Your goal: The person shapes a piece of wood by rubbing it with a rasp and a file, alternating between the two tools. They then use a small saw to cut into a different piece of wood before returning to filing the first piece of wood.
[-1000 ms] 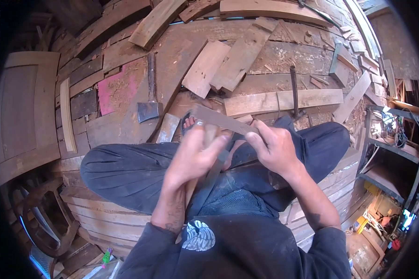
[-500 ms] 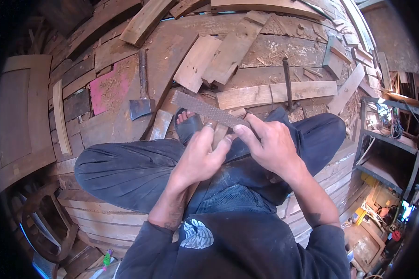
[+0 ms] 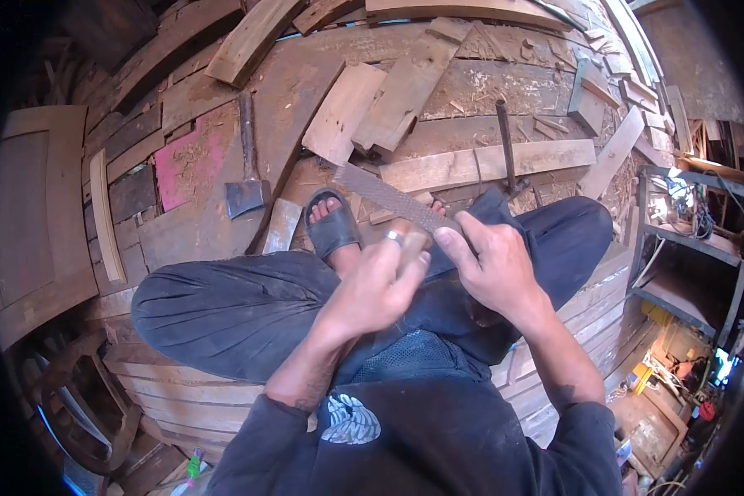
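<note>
My right hand (image 3: 502, 269) is closed on one end of a flat metal rasp (image 3: 397, 198), thumb pressed along its top. The toothed blade points up and to the left, over the floor in front of my lap. In my left hand (image 3: 376, 285), which wears a ring, is a narrow piece of wood (image 3: 415, 239), slightly blurred. Its end lies right at the underside of the rasp, close to my right thumb. Most of the wood is hidden behind my left hand. Below both hands are my crossed legs in dark trousers (image 3: 223, 302).
A hatchet (image 3: 246, 194) lies on the plank floor at left, and a dark-handled tool (image 3: 506, 149) ahead to the right. Boards (image 3: 488, 165) and shavings are scattered beyond my sandalled foot (image 3: 332, 223). A panelled door (image 3: 33, 215) is far left; a metal-framed shelf (image 3: 690, 269) stands right.
The rasp and my right hand have shifted slightly right and down. My left hand has moved right with the wood, whose end now shows nearer the right hand.
</note>
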`<state>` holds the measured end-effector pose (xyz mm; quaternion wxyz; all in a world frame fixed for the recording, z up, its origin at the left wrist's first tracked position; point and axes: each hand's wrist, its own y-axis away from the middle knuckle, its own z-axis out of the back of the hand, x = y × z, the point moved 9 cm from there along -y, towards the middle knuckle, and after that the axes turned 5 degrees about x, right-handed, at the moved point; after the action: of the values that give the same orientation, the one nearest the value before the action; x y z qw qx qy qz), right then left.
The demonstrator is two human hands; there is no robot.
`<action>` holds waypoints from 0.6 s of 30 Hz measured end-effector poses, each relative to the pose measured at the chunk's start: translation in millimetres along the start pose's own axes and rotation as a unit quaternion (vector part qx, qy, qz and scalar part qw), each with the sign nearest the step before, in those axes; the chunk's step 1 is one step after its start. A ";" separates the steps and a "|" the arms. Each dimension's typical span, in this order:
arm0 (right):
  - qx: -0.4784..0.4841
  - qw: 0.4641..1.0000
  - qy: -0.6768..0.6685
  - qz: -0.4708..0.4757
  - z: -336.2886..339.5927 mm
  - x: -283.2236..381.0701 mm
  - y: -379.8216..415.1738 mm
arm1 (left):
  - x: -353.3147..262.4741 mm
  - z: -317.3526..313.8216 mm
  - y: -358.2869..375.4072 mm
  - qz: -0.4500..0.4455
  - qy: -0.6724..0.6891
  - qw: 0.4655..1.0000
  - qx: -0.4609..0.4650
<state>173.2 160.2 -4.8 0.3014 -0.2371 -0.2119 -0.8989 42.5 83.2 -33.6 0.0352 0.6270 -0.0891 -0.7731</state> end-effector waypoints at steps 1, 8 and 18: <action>0.007 1.000 -0.001 0.006 6.1 6.1 -3.8 | -1.9 0.4 0.7 -0.008 -0.001 1.000 0.007; -0.005 1.000 -0.025 0.010 7.1 7.2 2.3 | -16.4 -12.1 2.9 -0.132 -0.089 0.987 0.010; -0.011 0.999 -0.026 0.023 10.1 20.0 -1.2 | 9.2 8.7 3.6 0.024 0.091 0.996 -0.002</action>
<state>161.3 157.6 14.0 0.3133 -0.2687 -0.2043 -0.8876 31.8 79.0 -40.1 0.0625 0.6921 -0.0992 -0.7123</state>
